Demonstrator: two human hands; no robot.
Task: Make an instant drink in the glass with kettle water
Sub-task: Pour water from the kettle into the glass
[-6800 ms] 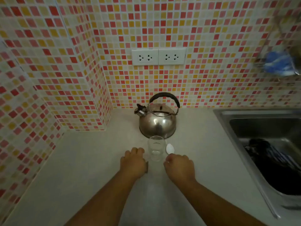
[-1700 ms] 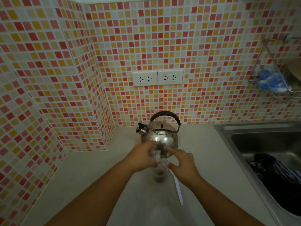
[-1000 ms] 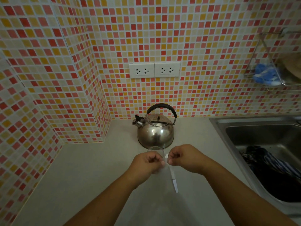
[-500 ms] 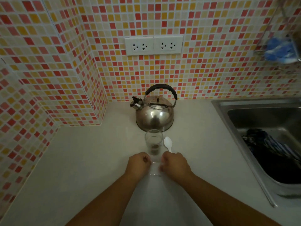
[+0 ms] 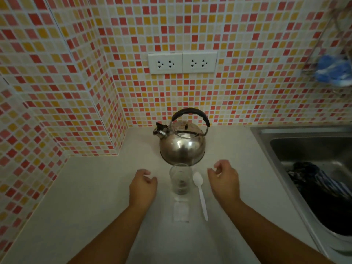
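A clear glass (image 5: 180, 181) stands upright on the pale counter (image 5: 91, 197), with dark powder in its bottom. Just behind it sits a steel kettle (image 5: 182, 143) with a black handle, spout to the left. A white plastic spoon (image 5: 201, 193) lies to the right of the glass. A small pale sachet (image 5: 181, 211) lies flat in front of the glass. My left hand (image 5: 142, 187) hovers left of the glass, fingers loosely curled and holding nothing. My right hand (image 5: 224, 180) hovers right of the spoon, fingers apart and empty.
A steel sink (image 5: 312, 159) with dark cloth in it lies at the right. Mosaic tiled walls close in the back and left, and a tiled corner juts out at the left. Two sockets (image 5: 182, 62) sit above the kettle. A wire rack (image 5: 331, 69) hangs at upper right.
Both hands have let go of the sachet, which now lies in front of the glass, and have moved apart to either side. The glass now holds dark powder.
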